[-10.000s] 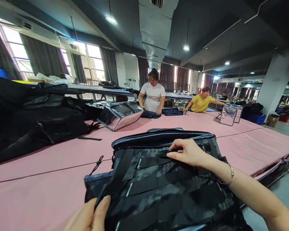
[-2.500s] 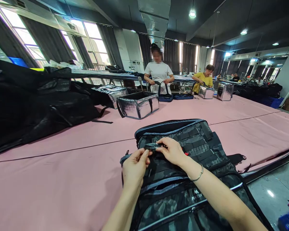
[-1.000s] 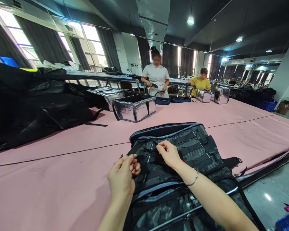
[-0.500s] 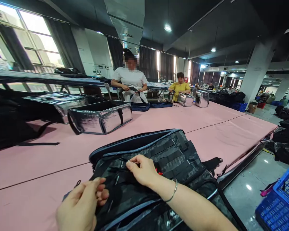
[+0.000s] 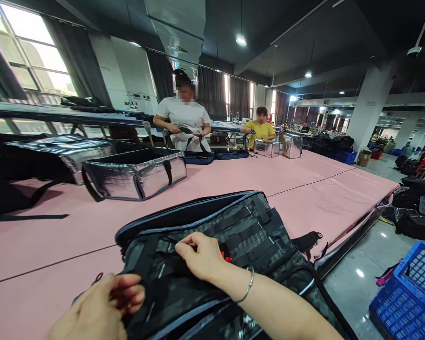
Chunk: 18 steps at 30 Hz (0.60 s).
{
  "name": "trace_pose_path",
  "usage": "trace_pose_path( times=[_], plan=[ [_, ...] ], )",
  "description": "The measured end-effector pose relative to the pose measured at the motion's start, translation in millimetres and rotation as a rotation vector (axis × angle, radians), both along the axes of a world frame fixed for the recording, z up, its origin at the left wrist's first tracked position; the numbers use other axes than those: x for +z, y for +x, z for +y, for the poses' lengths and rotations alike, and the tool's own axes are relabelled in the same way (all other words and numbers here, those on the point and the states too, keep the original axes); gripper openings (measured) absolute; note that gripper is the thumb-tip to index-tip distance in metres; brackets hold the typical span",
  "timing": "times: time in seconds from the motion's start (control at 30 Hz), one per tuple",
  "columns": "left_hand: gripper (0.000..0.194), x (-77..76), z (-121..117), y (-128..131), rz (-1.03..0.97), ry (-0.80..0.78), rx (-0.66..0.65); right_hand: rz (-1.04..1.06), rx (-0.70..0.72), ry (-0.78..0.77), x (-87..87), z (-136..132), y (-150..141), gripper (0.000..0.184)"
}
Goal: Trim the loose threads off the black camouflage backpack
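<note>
A black camouflage backpack (image 5: 250,236) with webbing rows and a grey-trimmed opening lies on the pink table. My right hand (image 5: 200,255), with a bangle at its wrist, is over the front of the bag. Thumb and forefinger are pinched together there; what is between them is too small to make out. At the bag's left edge, my left hand (image 5: 99,304) has its fingers curled closed, and whatever they grip is hidden. A small red piece (image 5: 226,256) shows just beyond my right wrist. Part of a lower pocket opening is visible beneath my right forearm.
Silver-lined box-shaped bags (image 5: 138,177) stand on the pink table (image 5: 322,189), at left and far right. Across it, a person in white (image 5: 184,113) and one in yellow (image 5: 260,127) handle pieces. A blue crate (image 5: 407,288) sits on the floor at right.
The view has shifted slightly, so the bag and both hands appear farther left. My left hand sits a little lower and farther from my right hand, which keeps its pinch.
</note>
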<state>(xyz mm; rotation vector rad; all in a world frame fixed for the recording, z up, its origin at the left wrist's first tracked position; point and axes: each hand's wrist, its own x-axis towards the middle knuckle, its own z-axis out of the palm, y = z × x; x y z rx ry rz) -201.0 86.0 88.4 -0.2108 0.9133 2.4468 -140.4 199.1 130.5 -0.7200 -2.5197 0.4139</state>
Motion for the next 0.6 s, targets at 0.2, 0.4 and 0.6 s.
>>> trace_pose_path(
  times=[0.2, 0.4, 0.6],
  plan=[
    [0.026, -8.1, 5.8, -2.2, 0.054, -0.026, -0.029, 0.020, -0.011, 0.015, 3.0, -4.7, 3.0, 0.017],
    [0.028, -7.2, 5.8, -1.3, 0.084, -0.044, -0.058, 0.019, -0.003, 0.034, 2.0, -4.3, 3.6, 0.018],
    [0.027, -5.3, 4.4, 0.3, 0.095, -0.055, -0.032, 0.011, -0.015, 0.034, 1.9, -4.9, 4.5, 0.015]
  ],
)
